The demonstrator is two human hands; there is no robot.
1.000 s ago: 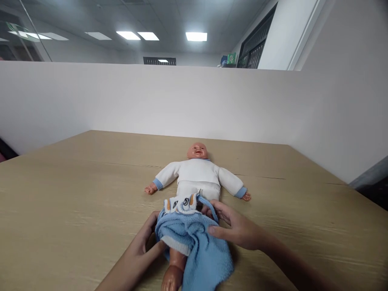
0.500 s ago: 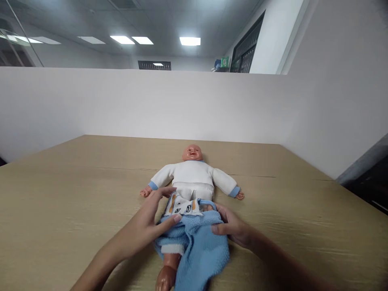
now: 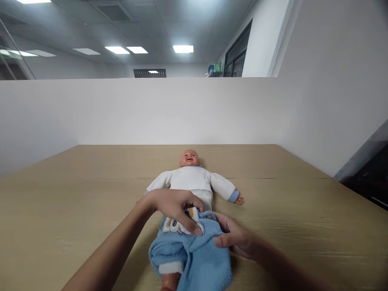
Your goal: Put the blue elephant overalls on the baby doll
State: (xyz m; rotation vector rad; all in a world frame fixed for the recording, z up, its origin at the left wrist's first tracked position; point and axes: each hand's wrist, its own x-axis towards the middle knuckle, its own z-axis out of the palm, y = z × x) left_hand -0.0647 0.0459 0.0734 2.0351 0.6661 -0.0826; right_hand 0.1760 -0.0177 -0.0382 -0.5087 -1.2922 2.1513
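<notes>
A baby doll in a white top with blue cuffs lies on its back, head toward the far wall. Blue fleece trousers with a white patterned patch at the waist are bunched over its legs. One foot end shows below the white cuff; the other leg is hidden in the fabric. My left hand reaches across the doll's lap, its thumb and curled fingers around the front of the waistband. At the right side of the waist, my right hand grips the fleece, thumb outside and fingers partly hidden.
The doll lies on a wide tan table with a seam across it. A white partition rises behind the far edge, and another wall stands on the right. A dark object sits beyond the table's right edge.
My left hand has moved right, from the trousers' left side to the middle of the waistband. My right hand keeps its hold. The camera view has tilted up slightly.
</notes>
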